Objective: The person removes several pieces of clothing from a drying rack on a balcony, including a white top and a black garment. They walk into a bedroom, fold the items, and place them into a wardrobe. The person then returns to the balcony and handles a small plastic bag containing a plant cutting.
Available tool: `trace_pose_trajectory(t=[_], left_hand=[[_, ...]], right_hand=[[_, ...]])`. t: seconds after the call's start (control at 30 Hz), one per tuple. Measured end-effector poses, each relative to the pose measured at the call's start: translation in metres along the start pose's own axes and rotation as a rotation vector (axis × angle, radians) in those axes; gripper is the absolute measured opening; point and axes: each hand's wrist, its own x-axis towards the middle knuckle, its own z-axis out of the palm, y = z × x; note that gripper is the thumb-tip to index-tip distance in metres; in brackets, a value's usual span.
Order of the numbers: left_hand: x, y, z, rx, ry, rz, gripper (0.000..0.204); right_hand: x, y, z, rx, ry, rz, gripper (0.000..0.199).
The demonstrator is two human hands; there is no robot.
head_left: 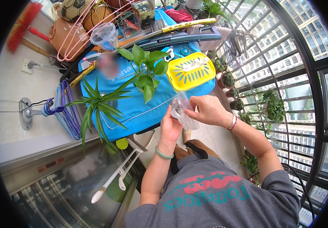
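A small clear plastic bag (185, 120) is held up in front of my body, with something small and dark inside that I cannot make out. My left hand (170, 128) grips its left side, thumb and fingers closed around the plastic. From the right, my right hand (208, 110) pinches the bag between thumb and bent fingers. Just beyond the hands, a yellow slotted basket (174, 78) rests on a blue fabric cover (148, 114), with a whitish strip lying in it. Two leafy plants, a broad-leaved one (148, 72) and a spiky one (95, 100), stand left of the basket.
Balls (74, 9), a clear plastic tub (104, 35) and other clutter crowd the far side. Purple hangers (68, 110) hang at the left wall. Potted plants (226, 80) line the barred window on the right. A white-handled brush (107, 185) is at lower left.
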Motion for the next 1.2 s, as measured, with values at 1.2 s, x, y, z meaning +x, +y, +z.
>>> trace_pose_trajectory(t=[1.2], left_hand=[[-0.093, -0.062, 0.014, 1.107, -0.003, 0.949, 0.012]], right_hand=[[-0.089, 0.022, 0.000, -0.038, 0.313, -0.592, 0.017]])
